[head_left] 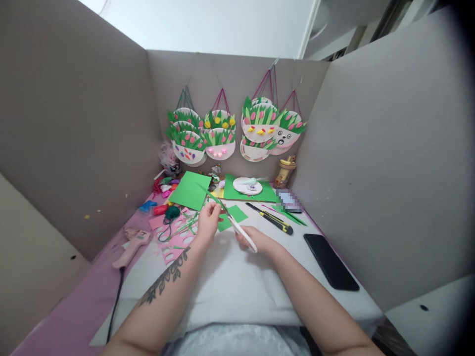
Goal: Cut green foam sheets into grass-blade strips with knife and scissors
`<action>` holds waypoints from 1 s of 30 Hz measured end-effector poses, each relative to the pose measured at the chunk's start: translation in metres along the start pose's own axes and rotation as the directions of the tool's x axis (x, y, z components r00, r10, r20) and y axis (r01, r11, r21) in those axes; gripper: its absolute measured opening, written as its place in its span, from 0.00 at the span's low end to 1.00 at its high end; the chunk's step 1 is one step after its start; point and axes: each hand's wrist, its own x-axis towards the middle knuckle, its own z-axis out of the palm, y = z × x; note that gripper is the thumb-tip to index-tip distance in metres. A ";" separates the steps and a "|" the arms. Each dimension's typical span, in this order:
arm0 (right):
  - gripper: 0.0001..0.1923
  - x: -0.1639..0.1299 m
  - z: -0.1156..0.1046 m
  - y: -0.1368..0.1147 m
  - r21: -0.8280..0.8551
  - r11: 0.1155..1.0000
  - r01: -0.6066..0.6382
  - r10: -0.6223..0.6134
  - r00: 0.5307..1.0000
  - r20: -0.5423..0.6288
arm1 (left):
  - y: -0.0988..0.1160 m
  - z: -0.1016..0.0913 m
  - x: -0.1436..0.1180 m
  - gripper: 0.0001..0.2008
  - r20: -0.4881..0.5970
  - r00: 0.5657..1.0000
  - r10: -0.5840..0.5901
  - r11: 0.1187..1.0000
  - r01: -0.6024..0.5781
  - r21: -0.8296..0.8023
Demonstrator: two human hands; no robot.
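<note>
Two hands over white table (230, 282): left hand (208, 221) pinches thin green paper strip (211, 195), right hand (252, 238) grips white-handled scissors (237, 226) cutting it. Green sheet (190, 190) behind strip, phone (330, 260) right, grey partition (74, 133) around.

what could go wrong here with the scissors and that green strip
The left hand pinches the thin green strip right beside the scissors worked by the right hand, so fingers could get nicked. The narrow strip may bend or tear. The utility knife lies near the right forearm and could get knocked.
</note>
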 end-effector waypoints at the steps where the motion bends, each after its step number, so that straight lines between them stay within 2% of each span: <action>1: 0.06 0.000 0.000 0.000 0.017 1.000 -0.004 0.004 1.000 0.004 | 0.000 0.000 0.000 0.13 0.000 1.000 -0.001 1.000 0.001 -0.002; 10: 0.06 -0.001 -0.003 -0.001 -0.020 1.000 0.006 -0.006 1.000 0.002 | 0.003 0.000 -0.001 0.13 0.000 1.000 -0.005 1.000 0.005 -0.003; 26: 0.05 -0.005 -0.006 -0.007 -0.027 0.998 -0.065 0.065 0.998 -0.021 | 0.001 0.000 -0.001 0.12 0.016 1.000 -0.012 1.000 0.012 0.007; 30: 0.04 -0.008 -0.007 -0.013 -0.060 0.995 -0.076 0.074 0.997 -0.031 | 0.000 -0.001 0.001 0.14 -0.023 0.999 -0.035 0.999 0.035 -0.021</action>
